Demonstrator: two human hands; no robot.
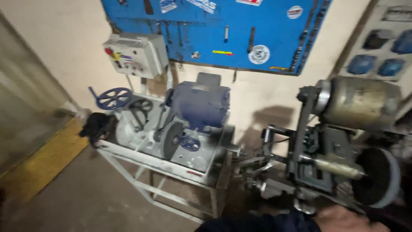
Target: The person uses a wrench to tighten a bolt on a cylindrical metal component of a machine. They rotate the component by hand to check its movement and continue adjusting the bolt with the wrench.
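My right hand (345, 219) shows only partly at the bottom edge, blurred, at the end of a dark blue sleeve (257, 223). It lies just below the grey grinding machine (317, 159) on the right, close to its lower bracket and the round dark wheel (377, 177). Whether the fingers grip anything is hidden by blur and the frame edge. My left hand is out of view.
A second machine with a blue-grey motor (201, 103), a grey grinding disc (171, 138) and a blue handwheel (113, 98) sits on a white metal stand (159, 161). A grey control box (135, 55) and a blue tool board (223, 30) hang on the wall. A yellow floor strip (43, 161) lies at left.
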